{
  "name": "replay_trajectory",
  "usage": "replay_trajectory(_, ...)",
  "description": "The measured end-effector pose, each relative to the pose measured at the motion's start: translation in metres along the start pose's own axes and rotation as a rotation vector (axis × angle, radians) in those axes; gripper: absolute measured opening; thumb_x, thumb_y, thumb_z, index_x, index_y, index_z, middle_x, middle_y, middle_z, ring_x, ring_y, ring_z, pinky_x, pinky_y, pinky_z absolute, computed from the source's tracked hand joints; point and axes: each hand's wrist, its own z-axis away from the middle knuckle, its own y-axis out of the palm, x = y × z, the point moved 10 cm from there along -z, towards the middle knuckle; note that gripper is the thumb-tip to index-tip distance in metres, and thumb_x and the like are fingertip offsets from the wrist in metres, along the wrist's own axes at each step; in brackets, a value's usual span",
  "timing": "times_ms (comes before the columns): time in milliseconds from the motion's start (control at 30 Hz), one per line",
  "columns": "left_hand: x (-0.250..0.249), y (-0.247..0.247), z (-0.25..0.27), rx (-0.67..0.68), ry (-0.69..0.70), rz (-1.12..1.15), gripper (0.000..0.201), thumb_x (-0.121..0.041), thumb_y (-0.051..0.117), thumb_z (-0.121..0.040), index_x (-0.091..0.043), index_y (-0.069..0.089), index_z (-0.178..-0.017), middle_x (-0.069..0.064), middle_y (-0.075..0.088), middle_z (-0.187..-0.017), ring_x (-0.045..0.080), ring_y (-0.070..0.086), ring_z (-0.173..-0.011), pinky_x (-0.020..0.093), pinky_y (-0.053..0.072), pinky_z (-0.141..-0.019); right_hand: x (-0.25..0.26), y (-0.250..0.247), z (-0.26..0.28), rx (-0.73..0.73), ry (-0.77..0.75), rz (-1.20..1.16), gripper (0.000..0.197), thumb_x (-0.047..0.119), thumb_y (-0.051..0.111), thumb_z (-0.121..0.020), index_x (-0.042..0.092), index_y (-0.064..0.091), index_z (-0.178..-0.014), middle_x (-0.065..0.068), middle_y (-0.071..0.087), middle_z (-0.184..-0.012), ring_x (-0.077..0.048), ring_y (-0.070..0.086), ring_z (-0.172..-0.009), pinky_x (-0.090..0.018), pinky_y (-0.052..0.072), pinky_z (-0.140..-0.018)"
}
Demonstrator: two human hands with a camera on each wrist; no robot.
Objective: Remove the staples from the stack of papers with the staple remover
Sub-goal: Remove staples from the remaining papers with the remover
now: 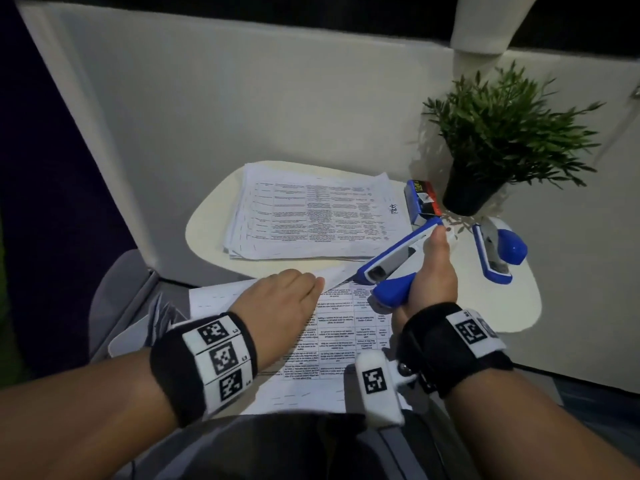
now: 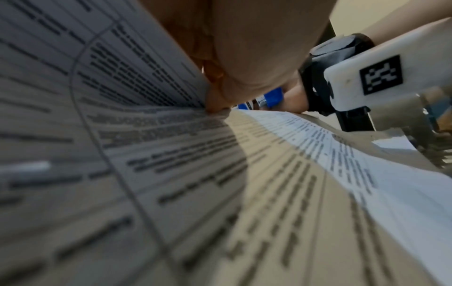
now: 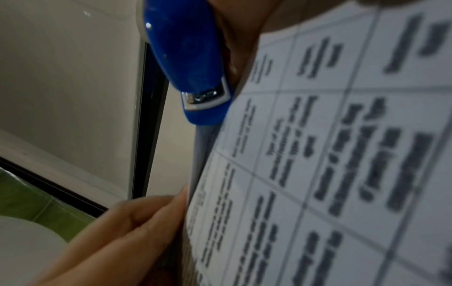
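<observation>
A stapled set of printed papers (image 1: pixel 332 341) lies on my lap, its far corner lifted. My left hand (image 1: pixel 304 287) pinches the papers' raised edge; the right wrist view shows its fingers (image 3: pixel 137 222) curled round the sheets (image 3: pixel 318 154). My right hand (image 1: pixel 431 265) grips the blue and white staple remover (image 1: pixel 398 258), whose jaws stand apart with the nose at the lifted corner. In the right wrist view the staple remover (image 3: pixel 190 58) lies against the paper's edge. No staple can be made out. The left wrist view shows bent pages (image 2: pixel 171 174).
A small pale table (image 1: pixel 512 306) in front holds a second stack of papers (image 1: pixel 311 209), a staple box (image 1: pixel 424 199), another blue stapler (image 1: pixel 498 251) and a potted plant (image 1: pixel 502 133). A white wall rises just behind.
</observation>
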Motion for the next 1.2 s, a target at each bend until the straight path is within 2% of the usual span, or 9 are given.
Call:
replay_trajectory(167,0.036,-0.012,0.01,0.0,-0.191,0.182,0.041,-0.005,0.063,-0.062,-0.016,0.069,-0.101,0.0,0.067,-0.088,0.026,0.064,-0.072,0.033,0.053,-0.055,0.007,0.005,0.013,0.013,-0.051,0.04,0.038,0.068,0.051,-0.086,0.03,0.06,-0.089,-0.011,0.058,-0.093,-0.032,0.052,-0.076,-0.046,0.045,-0.061)
replay_trajectory(200,0.045,-0.019,0.013,-0.022,-0.255,0.257,0.029,-0.01,0.055,-0.071,-0.017,0.068,-0.097,-0.001,0.065,-0.084,0.026,0.062,-0.071,0.032,0.05,-0.055,0.011,0.008,0.016,0.023,-0.069,0.062,0.041,0.069,0.051,-0.086,0.029,0.06,-0.09,-0.011,0.058,-0.09,-0.033,0.051,-0.073,-0.043,0.044,-0.06)
replay_trajectory(267,0.063,-0.021,0.019,-0.02,-0.356,0.37,0.034,-0.021,0.03,-0.085,-0.018,0.063,-0.095,-0.001,0.061,-0.083,0.026,0.058,-0.078,0.033,0.046,-0.063,0.024,0.015,0.024,0.049,-0.141,0.125,0.063,0.084,0.054,-0.071,0.026,0.064,-0.095,-0.011,0.064,-0.089,-0.033,0.058,-0.071,-0.043,0.046,-0.066)
replay_trajectory(367,0.084,-0.028,0.022,0.018,-0.419,0.34,0.031,-0.031,0.028,-0.1,-0.021,0.057,-0.101,-0.003,0.059,-0.084,0.021,0.056,-0.08,0.033,0.047,-0.07,0.069,0.021,0.042,-0.004,-0.45,0.192,0.096,0.096,0.059,-0.039,0.031,0.067,-0.109,0.004,0.073,-0.104,-0.025,0.068,-0.101,-0.049,0.05,-0.095)
replay_trajectory(433,0.087,-0.032,0.02,0.059,-0.401,0.314,0.026,-0.035,0.033,-0.099,-0.025,0.057,-0.101,-0.005,0.06,-0.086,0.018,0.056,-0.081,0.03,0.045,-0.068,0.1,0.034,0.067,0.008,-0.651,0.198,0.087,0.095,0.058,-0.042,0.033,0.065,-0.102,0.01,0.072,-0.092,-0.025,0.068,-0.101,-0.052,0.051,-0.095)
replay_trajectory(567,0.076,-0.045,0.016,0.102,-0.323,0.278,0.025,-0.034,0.035,-0.099,-0.026,0.058,-0.1,-0.007,0.06,-0.086,0.016,0.055,-0.081,0.03,0.044,-0.067,0.122,0.08,0.102,0.146,-0.851,0.431,0.082,0.097,0.046,-0.054,0.03,0.055,-0.099,-0.012,0.066,-0.095,-0.042,0.064,-0.093,-0.06,0.051,-0.084)
replay_trajectory(667,0.072,-0.057,0.016,0.054,-0.316,0.272,0.024,-0.032,0.035,-0.099,-0.025,0.058,-0.093,-0.005,0.062,-0.086,0.018,0.057,-0.08,0.033,0.048,-0.068,0.112,0.099,0.103,0.195,-0.865,0.639,0.077,0.098,0.037,-0.059,0.033,0.054,-0.095,-0.009,0.068,-0.101,-0.026,0.066,-0.095,-0.044,0.053,-0.086)
replay_trajectory(800,0.072,-0.07,0.019,-0.019,-0.311,0.242,0.025,-0.029,0.034,-0.098,-0.025,0.059,-0.096,-0.005,0.063,-0.09,0.017,0.058,-0.082,0.033,0.048,-0.069,0.104,0.1,0.095,0.205,-0.854,0.616,0.05,0.073,0.042,-0.069,0.03,0.057,-0.09,0.013,0.061,-0.085,0.01,0.057,-0.075,-0.01,0.043,-0.072)
replay_trajectory(1200,0.057,-0.068,0.022,-0.002,-0.252,0.193,0.026,-0.024,0.033,-0.099,-0.027,0.057,-0.108,-0.007,0.062,-0.099,0.015,0.058,-0.088,0.03,0.049,-0.07,0.101,0.101,0.094,0.21,-0.865,0.54,0.043,0.066,0.041,-0.071,0.025,0.052,-0.077,0.015,0.05,-0.066,0.012,0.05,-0.057,-0.005,0.038,-0.059)
